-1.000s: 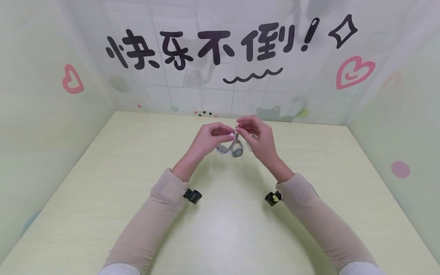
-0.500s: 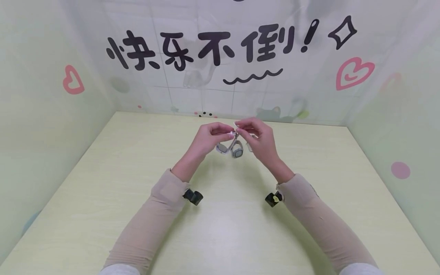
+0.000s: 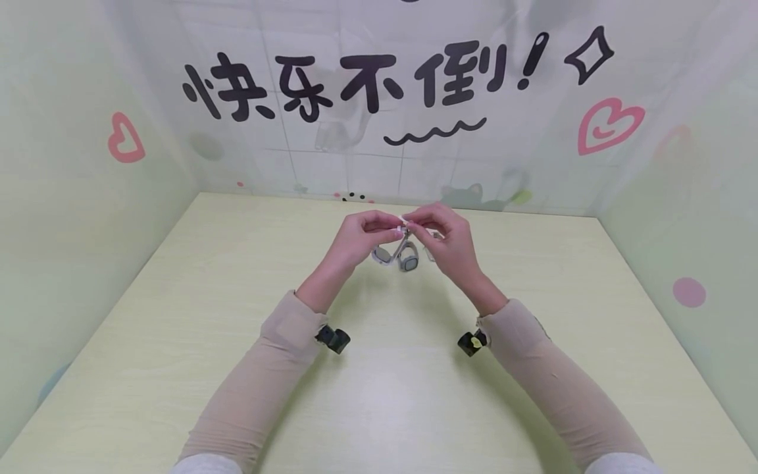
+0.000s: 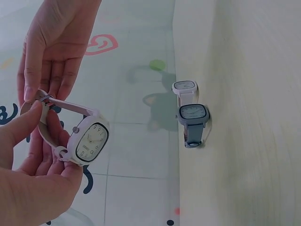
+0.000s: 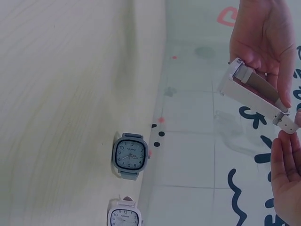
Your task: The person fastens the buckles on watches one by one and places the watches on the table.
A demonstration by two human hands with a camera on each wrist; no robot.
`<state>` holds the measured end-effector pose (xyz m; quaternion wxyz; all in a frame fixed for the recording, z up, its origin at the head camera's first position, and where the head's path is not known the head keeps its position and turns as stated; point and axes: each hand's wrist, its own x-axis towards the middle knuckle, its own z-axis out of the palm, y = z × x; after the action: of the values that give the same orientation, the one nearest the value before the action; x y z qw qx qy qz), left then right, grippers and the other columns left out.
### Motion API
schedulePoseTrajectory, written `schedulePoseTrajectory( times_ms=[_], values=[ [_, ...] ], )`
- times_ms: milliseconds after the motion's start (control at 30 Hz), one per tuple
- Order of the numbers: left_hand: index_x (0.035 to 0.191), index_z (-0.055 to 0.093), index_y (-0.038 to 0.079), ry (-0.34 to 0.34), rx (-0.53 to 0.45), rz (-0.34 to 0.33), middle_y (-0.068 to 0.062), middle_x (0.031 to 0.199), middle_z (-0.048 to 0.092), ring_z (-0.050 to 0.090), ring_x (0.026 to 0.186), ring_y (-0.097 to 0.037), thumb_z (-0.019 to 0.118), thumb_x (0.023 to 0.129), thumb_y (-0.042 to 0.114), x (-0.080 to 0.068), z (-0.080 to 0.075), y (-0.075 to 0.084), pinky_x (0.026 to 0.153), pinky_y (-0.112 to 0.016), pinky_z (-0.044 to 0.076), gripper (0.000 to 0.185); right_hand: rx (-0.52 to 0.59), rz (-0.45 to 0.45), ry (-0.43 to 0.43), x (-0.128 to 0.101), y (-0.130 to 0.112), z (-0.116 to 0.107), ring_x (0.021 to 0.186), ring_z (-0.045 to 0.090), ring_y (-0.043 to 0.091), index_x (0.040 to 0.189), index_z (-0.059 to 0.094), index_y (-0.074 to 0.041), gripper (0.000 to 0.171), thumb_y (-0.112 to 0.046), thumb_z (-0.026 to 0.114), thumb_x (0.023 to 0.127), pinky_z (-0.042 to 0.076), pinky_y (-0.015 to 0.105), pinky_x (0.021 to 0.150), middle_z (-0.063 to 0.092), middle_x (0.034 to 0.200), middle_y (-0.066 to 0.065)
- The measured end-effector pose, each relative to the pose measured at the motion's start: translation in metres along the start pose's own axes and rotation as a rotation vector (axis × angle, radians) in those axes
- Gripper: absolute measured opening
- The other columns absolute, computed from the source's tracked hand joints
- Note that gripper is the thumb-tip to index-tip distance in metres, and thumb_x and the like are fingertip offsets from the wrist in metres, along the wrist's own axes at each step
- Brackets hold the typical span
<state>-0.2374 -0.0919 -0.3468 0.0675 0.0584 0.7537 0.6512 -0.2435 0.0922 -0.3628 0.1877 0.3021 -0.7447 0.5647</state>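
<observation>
A white wristwatch (image 4: pixel 92 140) with a pale face hangs between both hands, raised above the table. My left hand (image 3: pixel 357 238) grips its strap near the metal buckle (image 5: pixel 281 117), thumb on top and fingers underneath. My right hand (image 3: pixel 445 236) pinches the strap's free end, which has small holes (image 5: pixel 290 126). In the left wrist view the strap is looped through the buckle. Fingertips of both hands almost meet there.
Two more watches lie on the table (image 3: pixel 379 395) by its back edge: a grey-blue one (image 5: pixel 130 154) and a white one (image 5: pixel 124 218). A printed backdrop (image 3: pixel 331 158) stands behind, with side panels left and right.
The white strap tip at my right fingertips has tilted from upright to leaning left and lower. My right fingers shifted slightly left; my left hand has hardly moved.
</observation>
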Motion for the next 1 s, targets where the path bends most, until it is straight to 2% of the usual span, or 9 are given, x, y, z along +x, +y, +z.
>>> schedulePoseTrajectory(
  times_ms=[333,667,767,1000],
  values=[
    [0.117,0.068,0.002,0.014,-0.008,-0.007,-0.016,0.118,0.072,0.07,0.102,-0.015,0.073,0.09,0.01,-0.0001,-0.001,-0.0019,0.098,-0.029,0.054,0.028,-0.029,-0.006,-0.01,-0.0016,0.0014,0.0039,0.09,0.059,0.008,0.098,0.071,0.004,0.009,0.002,0.069,0.091,0.056,0.017,0.085,0.066,0.096,0.017],
    [0.117,0.068,0.004,0.017,0.001,-0.01,-0.014,0.118,0.072,0.069,0.107,-0.02,0.073,0.09,0.012,-0.0002,-0.0015,-0.0023,0.1,-0.032,0.054,0.028,-0.055,-0.01,0.003,-0.0027,0.0037,0.0071,0.091,0.059,0.012,0.096,0.072,0.003,0.007,0.002,0.07,0.089,0.055,0.014,0.086,0.065,0.095,0.016],
    [0.117,0.068,0.004,0.017,-0.002,-0.006,-0.015,0.118,0.072,0.069,0.106,-0.019,0.073,0.09,0.011,0.001,-0.0017,-0.0036,0.1,-0.032,0.054,0.028,-0.076,-0.013,0.014,-0.0031,0.0039,0.0071,0.09,0.06,0.016,0.095,0.072,0.003,0.006,0.002,0.07,0.089,0.057,0.019,0.086,0.065,0.095,0.016],
    [0.116,0.069,0.004,0.025,0.0,-0.006,-0.014,0.118,0.071,0.069,0.107,-0.02,0.073,0.09,0.011,0.0012,-0.003,-0.005,0.098,-0.031,0.054,0.027,-0.134,-0.014,0.026,-0.0034,0.0037,0.0068,0.089,0.062,0.021,0.093,0.072,0.002,0.006,0.003,0.071,0.088,0.061,0.037,0.085,0.065,0.093,0.015]
  ],
)
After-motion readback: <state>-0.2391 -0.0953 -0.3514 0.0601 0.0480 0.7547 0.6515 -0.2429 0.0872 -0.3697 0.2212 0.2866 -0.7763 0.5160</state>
